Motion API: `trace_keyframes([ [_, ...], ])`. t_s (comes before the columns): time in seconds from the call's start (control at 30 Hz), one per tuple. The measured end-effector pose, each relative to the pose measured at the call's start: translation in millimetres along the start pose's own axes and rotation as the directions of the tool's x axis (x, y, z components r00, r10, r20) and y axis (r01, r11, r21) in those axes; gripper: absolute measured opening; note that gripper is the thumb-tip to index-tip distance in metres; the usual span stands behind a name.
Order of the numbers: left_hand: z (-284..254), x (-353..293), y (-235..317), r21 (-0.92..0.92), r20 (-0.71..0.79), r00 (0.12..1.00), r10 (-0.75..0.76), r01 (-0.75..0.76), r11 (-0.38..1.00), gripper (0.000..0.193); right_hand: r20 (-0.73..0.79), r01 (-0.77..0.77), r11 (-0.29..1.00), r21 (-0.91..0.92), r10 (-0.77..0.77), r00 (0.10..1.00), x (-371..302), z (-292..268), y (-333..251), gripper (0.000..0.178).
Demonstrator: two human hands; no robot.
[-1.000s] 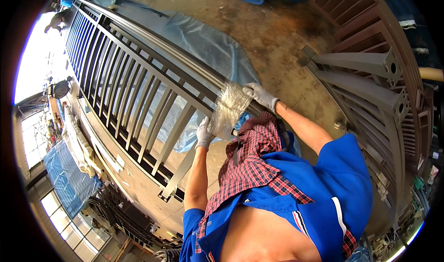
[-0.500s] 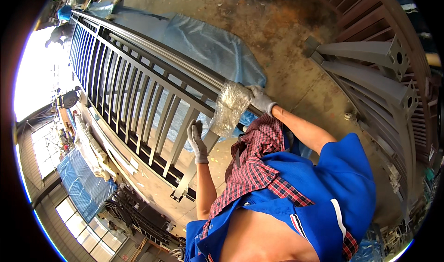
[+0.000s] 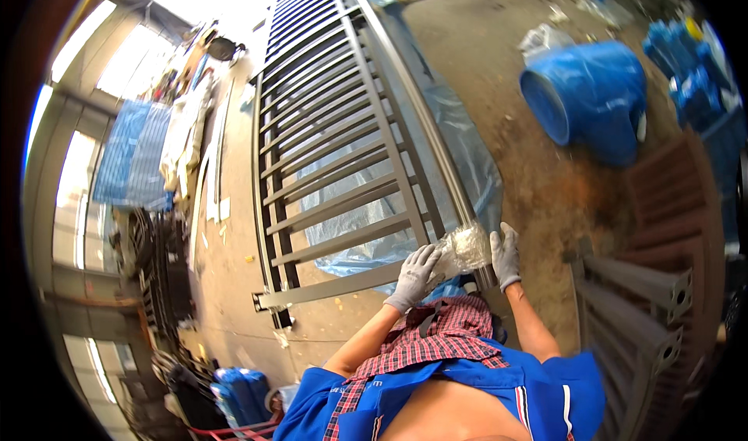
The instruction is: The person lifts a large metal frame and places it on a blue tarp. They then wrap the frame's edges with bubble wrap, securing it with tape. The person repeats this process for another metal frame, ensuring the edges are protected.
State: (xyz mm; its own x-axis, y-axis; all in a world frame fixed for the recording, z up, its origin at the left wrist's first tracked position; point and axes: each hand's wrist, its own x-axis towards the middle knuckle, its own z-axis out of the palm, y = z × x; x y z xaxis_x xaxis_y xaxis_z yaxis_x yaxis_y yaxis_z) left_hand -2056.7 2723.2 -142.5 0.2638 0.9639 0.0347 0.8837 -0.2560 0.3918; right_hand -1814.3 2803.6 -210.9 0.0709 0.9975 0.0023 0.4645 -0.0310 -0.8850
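Crumpled clear plastic film [image 3: 466, 248] is wrapped around the near end of a long metal rail [image 3: 425, 98] and reaches toward the near corner of a dark grey slatted railing panel [image 3: 393, 141]. On the film's left side my left hand [image 3: 414, 276], in a grey glove, lies with its fingers stretched out, touching the film where it meets the panel's end bar. My right hand [image 3: 506, 255], gloved too, stands upright at the film's right edge with fingers extended; whether it touches the film I cannot tell. Neither hand is closed around anything.
Blue sheeting [image 3: 343, 242] lies beneath the panel. A blue plastic-wrapped drum [image 3: 588, 90] is on the floor at the far right. Grey metal posts with end plates [image 3: 639, 285] stand close on my right, beside brown slatted panels [image 3: 678, 184]. Dark stacked metalwork [image 3: 167, 262] stands at left.
The view has turned, so the railing now runs away from me. My left hand has come from apart over the slats to the film; my right hand has shifted to the film's right side.
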Motion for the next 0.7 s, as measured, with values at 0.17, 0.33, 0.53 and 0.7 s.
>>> trace_keyframes([
  [0.17, -11, -62, -33, -0.065, -0.203, 0.959, -0.196, 0.186, 0.98, 0.055, 0.09, 0.203, 0.961, 0.185, -0.222, 0.971, 14, 14, -85, 0.048],
  [0.33, -46, -163, -74, -0.113, -0.42, 0.797, -0.433, 0.428, 0.897, 0.047, 0.3, 0.369, 0.886, 0.281, -0.447, 0.843, -21, 81, -179, 0.041],
  [0.53, -87, -319, -153, -0.357, -0.712, 0.358, -0.604, 0.557, 0.75, 0.043, 0.521, 0.344, 0.807, 0.481, -0.578, 0.628, -130, 228, -253, 0.038],
  [0.7, -93, -465, -236, -0.859, -0.512, -0.209, -0.833, 0.161, 0.487, 0.034, 0.669, 0.501, 0.773, 0.389, -0.611, 0.423, -227, 365, -284, 0.038],
])
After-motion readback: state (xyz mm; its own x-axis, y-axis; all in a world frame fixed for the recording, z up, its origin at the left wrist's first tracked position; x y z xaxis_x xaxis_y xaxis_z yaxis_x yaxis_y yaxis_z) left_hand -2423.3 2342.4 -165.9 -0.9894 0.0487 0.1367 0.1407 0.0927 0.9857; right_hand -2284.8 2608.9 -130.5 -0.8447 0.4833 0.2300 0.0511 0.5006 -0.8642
